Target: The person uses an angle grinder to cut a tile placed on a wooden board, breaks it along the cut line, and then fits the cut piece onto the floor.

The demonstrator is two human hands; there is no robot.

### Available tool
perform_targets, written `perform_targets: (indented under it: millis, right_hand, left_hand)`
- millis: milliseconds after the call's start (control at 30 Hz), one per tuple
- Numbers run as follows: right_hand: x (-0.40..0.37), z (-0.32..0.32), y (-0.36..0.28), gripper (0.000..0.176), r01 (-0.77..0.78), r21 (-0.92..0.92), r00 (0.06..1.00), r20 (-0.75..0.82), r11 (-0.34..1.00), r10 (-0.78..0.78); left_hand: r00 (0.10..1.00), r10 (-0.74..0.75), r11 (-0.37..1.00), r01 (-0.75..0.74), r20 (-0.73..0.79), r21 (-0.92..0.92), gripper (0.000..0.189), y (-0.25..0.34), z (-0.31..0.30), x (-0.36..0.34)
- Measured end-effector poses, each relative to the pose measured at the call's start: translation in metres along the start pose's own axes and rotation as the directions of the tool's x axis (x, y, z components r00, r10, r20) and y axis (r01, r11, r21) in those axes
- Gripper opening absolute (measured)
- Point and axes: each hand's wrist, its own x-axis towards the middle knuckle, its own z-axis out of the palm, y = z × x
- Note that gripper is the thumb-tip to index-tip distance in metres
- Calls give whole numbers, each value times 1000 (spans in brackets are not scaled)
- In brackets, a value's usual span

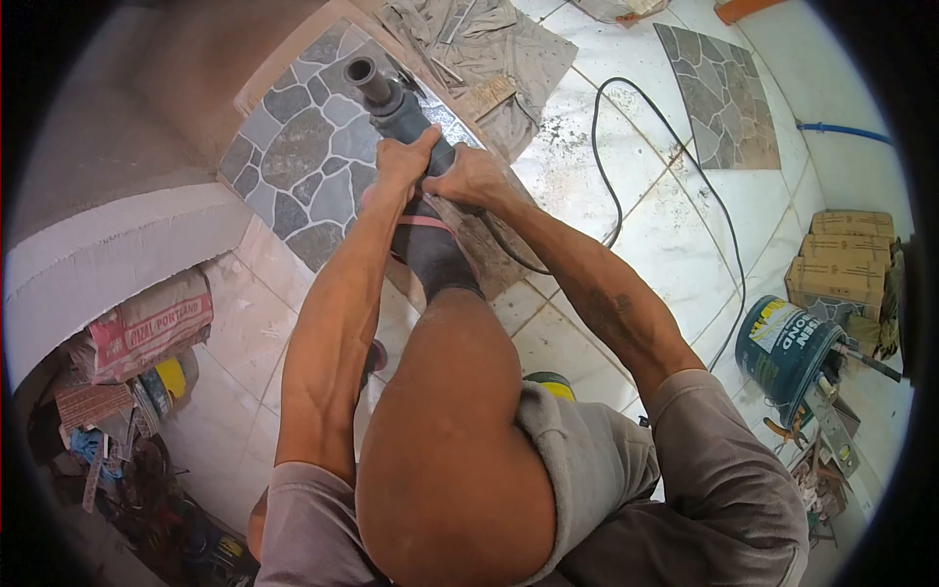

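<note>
Both hands are wrapped around the body of a grey corded power tool (399, 115), which looks like an angle grinder. My left hand (403, 164) grips it from the left and my right hand (471, 176) closes on it from the right, close together. The tool is over a stone-patterned tile (298, 142), and a round tube-like end points up toward me. Its working end is hidden beneath the tool. My foot, in a dark sock (435, 256) with a pink strap across it, is just below my hands by the tile's near edge.
A black cord (729, 230) loops over the white floor tiles on the right. Crumpled cloth (499, 59) lies beyond the tool, near another patterned tile (719, 98). A green bucket (782, 347) and cardboard boxes (841, 264) stand right; a cement bag (152, 328) lies left.
</note>
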Motion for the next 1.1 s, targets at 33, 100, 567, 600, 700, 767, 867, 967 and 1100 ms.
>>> perform_targets:
  millis: [33, 100, 567, 600, 700, 767, 867, 967, 1100]
  right_hand:
    - [0, 1, 1, 93, 6, 5, 1000, -6, 1000, -6]
    - [0, 3, 4, 92, 19, 8, 1000, -16, 1000, -19]
    - [-6, 10, 16, 93, 38, -17, 999, -7, 999, -38]
    - [-7, 10, 16, 93, 35, -27, 999, -13, 999, -35]
    - [-9, 9, 16, 93, 26, -34, 999, -24, 999, -27]
    - [-11, 9, 18, 93, 20, -8, 1000, -20, 1000, -21]
    - [-12, 11, 22, 90, 10, 12, 1000, -24, 1000, -10]
    - [-15, 12, 25, 86, 27, 39, 999, -42, 999, -25]
    - [-20, 9, 27, 84, 46, 44, 998, -55, 998, -44]
  left_hand:
    - [1000, 1, 1000, -1, 7, -1, 56, -1, 0, 0]
    - [1000, 4, 1000, -4, 21, -2, 56, -4, 2, 1]
    - [1000, -12, 1000, 11, 25, 22, 53, -8, 6, -8]
    - [999, -25, 999, 25, 25, 32, 52, -10, 7, -6]
    - [999, -25, 999, 23, 36, 38, 55, -13, 8, -7]
    - [1000, -10, 997, 8, 20, 74, 57, -11, 8, -12]
    - [999, -33, 997, 33, -14, 72, 58, 2, 8, -28]
    - [999, -44, 998, 45, -12, 38, 58, 0, 10, -29]
    - [998, -63, 998, 63, 16, 19, 58, 8, 10, -40]
